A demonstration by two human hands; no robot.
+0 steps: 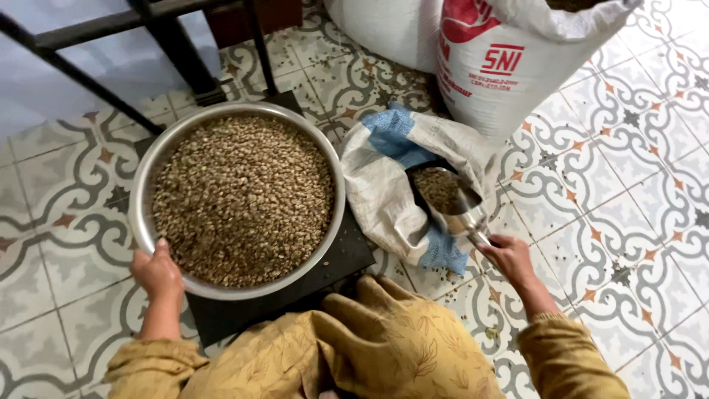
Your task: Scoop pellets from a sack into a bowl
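Fingers of the right hand (509, 256) are wrapped tight round the short handle of a metal scoop (450, 201), clamped shut on it; thumb side faces up. The scoop is loaded with pale green-brown beans and its mouth sits low inside the open woven sack (384, 185), tilted slightly up toward the far end. Fingers of the left hand (156, 272) are curled over the near-left rim of the big steel bowl (144, 214), thumb on top, pinching the rim and steadying it.

The bowl is already heaped with the same beans and rests on a flat black platform (340, 258), probably a scale. The sack lies just beside the bowl on the right, its blue-lined mouth rolled open. 1 tall white printed sack (509, 81) stands behind it, another white sack (384, 29) further back. Loose beans dot the patterned tile floor (613, 192). Dark metal frame legs (177, 52) stand beyond the bowl.

Judgement on doing the scoop step well: keep the scoop level while it clears the sack lip, since it is full and spills easily. The bowl is near brim, so any tipping should go onto the centre mound, slowly. The left-hand grip should stay light, as pressing down would likely upset a reading.
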